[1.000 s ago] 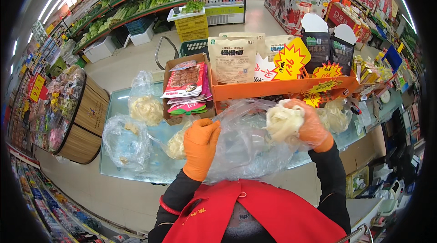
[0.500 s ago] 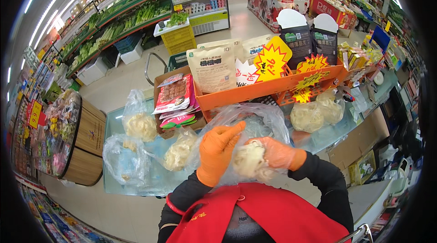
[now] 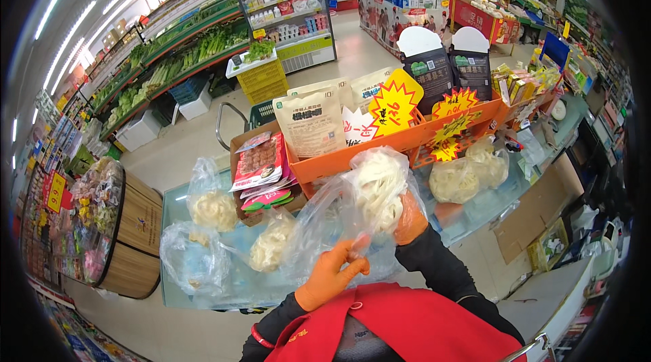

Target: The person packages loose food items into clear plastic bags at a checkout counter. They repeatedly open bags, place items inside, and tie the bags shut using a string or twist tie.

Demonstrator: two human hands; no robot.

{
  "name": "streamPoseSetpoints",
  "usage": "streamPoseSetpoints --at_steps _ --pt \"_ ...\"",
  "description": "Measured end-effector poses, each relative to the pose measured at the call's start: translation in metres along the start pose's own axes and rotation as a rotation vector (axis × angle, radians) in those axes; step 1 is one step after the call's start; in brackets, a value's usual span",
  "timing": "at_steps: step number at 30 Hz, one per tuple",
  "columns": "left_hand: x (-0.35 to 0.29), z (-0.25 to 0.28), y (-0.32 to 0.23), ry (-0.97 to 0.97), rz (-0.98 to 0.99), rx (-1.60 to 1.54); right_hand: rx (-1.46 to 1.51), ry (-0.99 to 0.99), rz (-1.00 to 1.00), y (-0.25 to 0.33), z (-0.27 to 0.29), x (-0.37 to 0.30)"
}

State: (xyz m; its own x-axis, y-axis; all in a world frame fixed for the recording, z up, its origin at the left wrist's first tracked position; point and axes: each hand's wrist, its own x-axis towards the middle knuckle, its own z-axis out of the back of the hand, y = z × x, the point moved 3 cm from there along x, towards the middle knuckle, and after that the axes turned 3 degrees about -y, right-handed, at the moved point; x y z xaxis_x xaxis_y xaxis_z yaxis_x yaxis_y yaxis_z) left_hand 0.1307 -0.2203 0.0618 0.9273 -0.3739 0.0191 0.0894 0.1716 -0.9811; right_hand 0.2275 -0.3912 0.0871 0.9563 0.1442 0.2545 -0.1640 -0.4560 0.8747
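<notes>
A bundle of pale, noodle-like strands (image 3: 380, 189) is held up over the glass counter, with thin clear plastic around it. My right hand (image 3: 410, 218), in an orange glove, grips the bundle from its right side, partly covered by the plastic. Lower and nearer to me, my left hand (image 3: 332, 275), also gloved in orange, pinches the edge of the clear plastic bag (image 3: 315, 226) between thumb and fingers. Several bags with similar pale strands lie on the counter: one tall knotted bag (image 3: 213, 209), one beside the left arm (image 3: 271, 243) and a pair at right (image 3: 468, 175).
Behind my hands stands an orange display box (image 3: 325, 166) with beige pouches (image 3: 312, 121). Left of it, a cardboard box holds red packets (image 3: 259, 168). A crumpled clear bag (image 3: 193, 257) lies on the counter's left end (image 3: 261, 291). A wooden-sided round bin (image 3: 139, 233) stands farther left.
My right hand has lifted the strands up and away from me, and they are now turned upright. My left hand has come down toward me, pulling at the plastic.
</notes>
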Motion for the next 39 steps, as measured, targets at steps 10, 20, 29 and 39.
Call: streamPoseSetpoints --at_steps 10,20,29,39 --pt "-0.071 0.057 -0.02 0.131 -0.561 -0.842 0.154 0.328 -0.515 -0.066 -0.05 0.032" --pt "-0.121 0.086 0.032 -0.393 -0.101 -0.916 -1.037 1.42 -0.265 -0.104 -0.07 0.023" --pt "-0.118 0.083 0.056 -0.348 -0.085 -0.938 -0.237 0.526 -0.674 -0.009 -0.019 0.035" --pt "-0.113 0.085 0.042 -0.431 -0.033 -0.976 -1.804 0.486 -0.21 -0.109 0.073 -0.005"
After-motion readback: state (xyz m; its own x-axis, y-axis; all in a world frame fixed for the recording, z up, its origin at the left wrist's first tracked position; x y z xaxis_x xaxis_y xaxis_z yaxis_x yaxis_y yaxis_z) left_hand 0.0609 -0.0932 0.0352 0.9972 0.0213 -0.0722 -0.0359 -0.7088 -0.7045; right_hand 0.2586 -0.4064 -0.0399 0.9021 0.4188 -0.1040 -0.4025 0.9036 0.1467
